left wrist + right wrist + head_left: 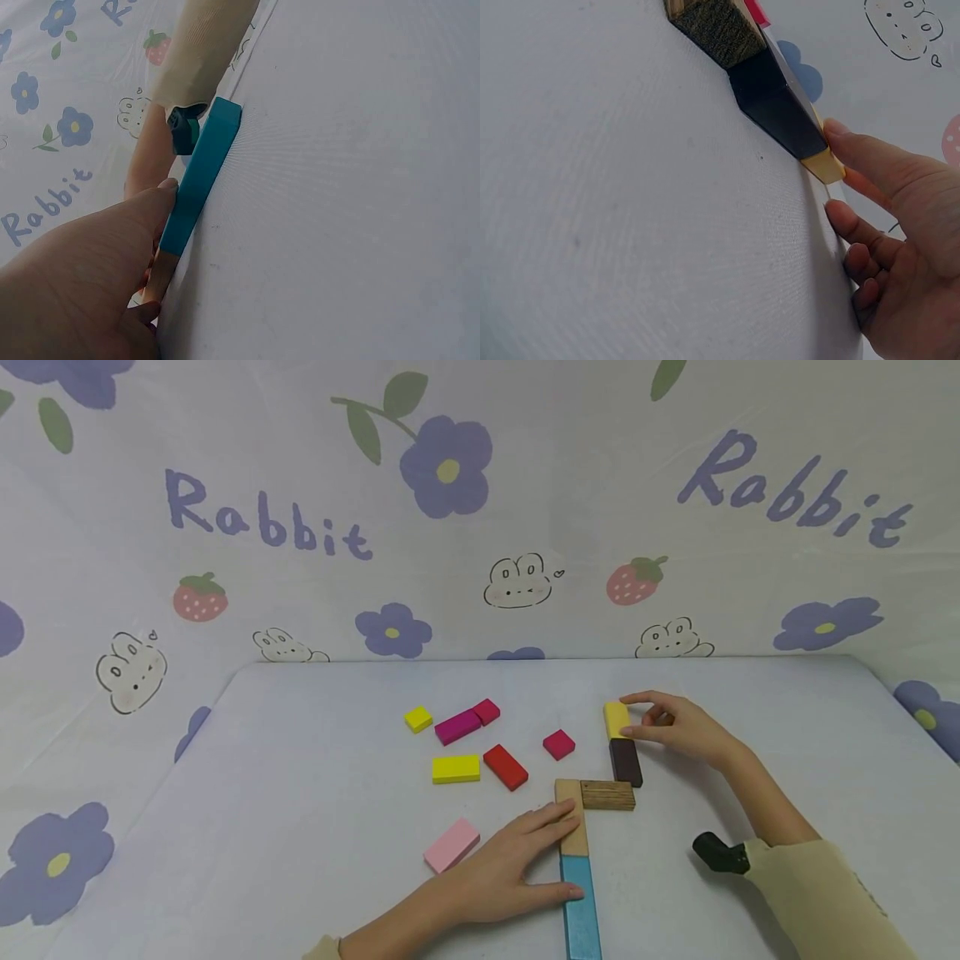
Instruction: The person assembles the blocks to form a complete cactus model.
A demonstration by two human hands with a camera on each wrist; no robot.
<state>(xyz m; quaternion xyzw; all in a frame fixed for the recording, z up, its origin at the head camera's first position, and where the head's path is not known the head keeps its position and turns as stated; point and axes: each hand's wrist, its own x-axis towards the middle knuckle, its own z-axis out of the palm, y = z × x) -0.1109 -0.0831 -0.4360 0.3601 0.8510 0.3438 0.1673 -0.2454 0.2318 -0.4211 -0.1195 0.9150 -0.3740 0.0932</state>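
Observation:
At the far right, my right hand (686, 727) pinches a small yellow block (617, 720) between thumb and index finger, its other fingers curled. That block lies end to end with a black block (626, 762), seen also in the right wrist view (780, 112). Nearer stands a brown wood-grain block (608, 795), its left end against a tan block (574, 839). A long blue block (582, 914) continues the line toward me. My left hand (498, 868) rests its extended fingertips on the tan block and its thumb on the blue one.
Left of the line lie a pink block (452, 845), a red block (506, 767), a yellow bar (456, 769), a magenta block (457, 727), a small yellow block (418, 719) and two crimson blocks (558, 744). A patterned cloth (570, 485) hangs behind the white tabletop (300, 793).

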